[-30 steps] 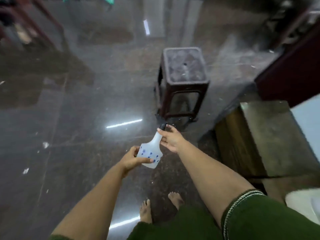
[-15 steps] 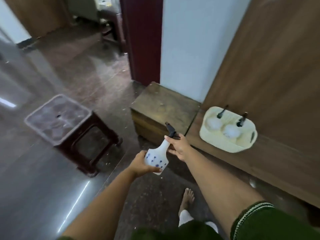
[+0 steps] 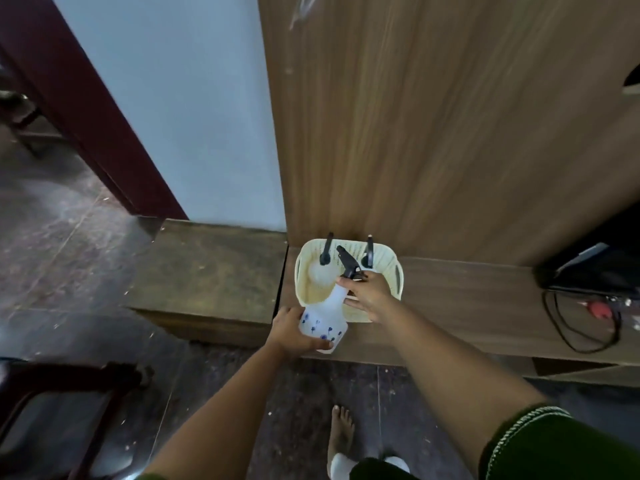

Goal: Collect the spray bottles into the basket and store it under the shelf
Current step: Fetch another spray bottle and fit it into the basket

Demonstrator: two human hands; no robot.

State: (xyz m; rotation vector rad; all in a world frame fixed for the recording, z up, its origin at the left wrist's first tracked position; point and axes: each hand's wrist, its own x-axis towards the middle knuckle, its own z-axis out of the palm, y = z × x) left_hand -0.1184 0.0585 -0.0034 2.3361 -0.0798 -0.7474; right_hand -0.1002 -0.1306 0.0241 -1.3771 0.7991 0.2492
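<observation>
A white spray bottle [image 3: 325, 320] with small blue flowers and a black trigger head is held tilted over the near edge of a cream plastic basket [image 3: 396, 277]. My left hand [image 3: 291, 332] grips its wide base from below. My right hand [image 3: 369, 294] holds its neck just under the trigger. The basket stands on a low wooden shelf [image 3: 467, 306] against a wooden panel. Inside the basket stand two more white bottles with black spray heads [image 3: 326, 254], partly hidden by my hand and the held bottle.
A low wooden box [image 3: 211, 268] sits left of the shelf. A dark red stool [image 3: 65, 396] is at the lower left. Black cables and a red item [image 3: 601, 311] lie on the shelf to the right. My bare foot [image 3: 341, 433] stands on the dark floor.
I have turned and stepped toward the shelf. The bottle, still in both hands, has moved from above the floor to over the basket's near edge.
</observation>
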